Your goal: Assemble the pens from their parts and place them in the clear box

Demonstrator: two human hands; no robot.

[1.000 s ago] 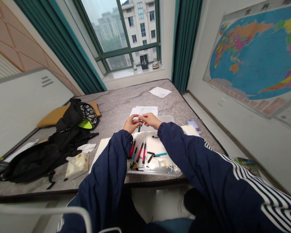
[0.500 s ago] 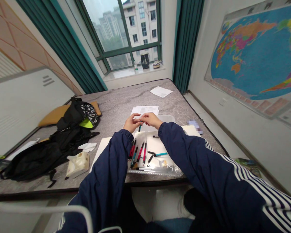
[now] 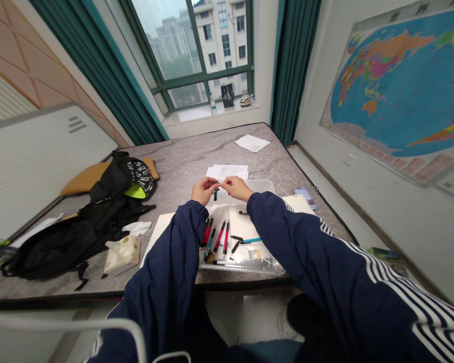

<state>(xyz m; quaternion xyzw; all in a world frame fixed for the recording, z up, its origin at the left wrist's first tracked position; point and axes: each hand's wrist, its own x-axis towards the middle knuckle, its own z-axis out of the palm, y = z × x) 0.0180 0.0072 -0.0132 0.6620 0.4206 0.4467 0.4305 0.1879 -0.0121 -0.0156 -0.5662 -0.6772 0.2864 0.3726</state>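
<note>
Above the far part of a clear plastic tray (image 3: 245,270), my two hands meet fingertip to fingertip. My left hand (image 3: 203,191) is closed on a short teal and dark pen part (image 3: 215,194) that hangs below its fingers. My right hand (image 3: 237,188) pinches at the same spot; what lies between its fingertips is too small to make out. Inside the tray, several red pens (image 3: 226,238) and a teal pen (image 3: 210,243) lie side by side. Right of them are a teal barrel (image 3: 251,240) and black pen pieces (image 3: 235,246).
White papers (image 3: 227,172) lie beyond the tray, and another sheet (image 3: 252,143) farther back. On the left are a tissue pack (image 3: 121,254), a black backpack (image 3: 71,242) and a patterned cap (image 3: 139,176). The table's right edge runs beside a wall map (image 3: 401,85).
My left hand has shifted slightly left, and the teal pen part in it has moved up and left. My right hand stays nearly in place, fingertips still against the left ones.
</note>
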